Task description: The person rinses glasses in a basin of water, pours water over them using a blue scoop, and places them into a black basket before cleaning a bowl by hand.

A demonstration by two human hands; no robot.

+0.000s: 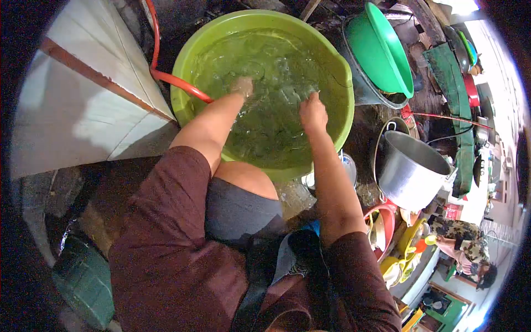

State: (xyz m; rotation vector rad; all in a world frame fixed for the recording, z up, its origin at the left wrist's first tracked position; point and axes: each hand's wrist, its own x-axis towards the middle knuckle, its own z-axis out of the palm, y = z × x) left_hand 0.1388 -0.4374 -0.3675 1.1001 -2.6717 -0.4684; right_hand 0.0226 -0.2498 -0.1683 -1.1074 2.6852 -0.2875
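Observation:
A large lime-green basin [344, 124] full of rippling water [271, 133] stands before my knees. My left hand [242, 87] dips into the water left of the middle, its fingers hidden below the splashing surface. At the right side of the basin, my right hand [314, 114] is at the water's surface with its fingers curled closed; what they hold, if anything, does not show clearly. A red-orange hose [185, 86] runs over the basin's left rim into the water, close to my left forearm.
A green tub [381, 50] leans in a dark bucket [362, 83] at right. Below are a large metal pot [412, 169] and yellow basins [412, 238] with dishes. A white panel [105, 94] borders the left. Another person [464, 243] is at far right.

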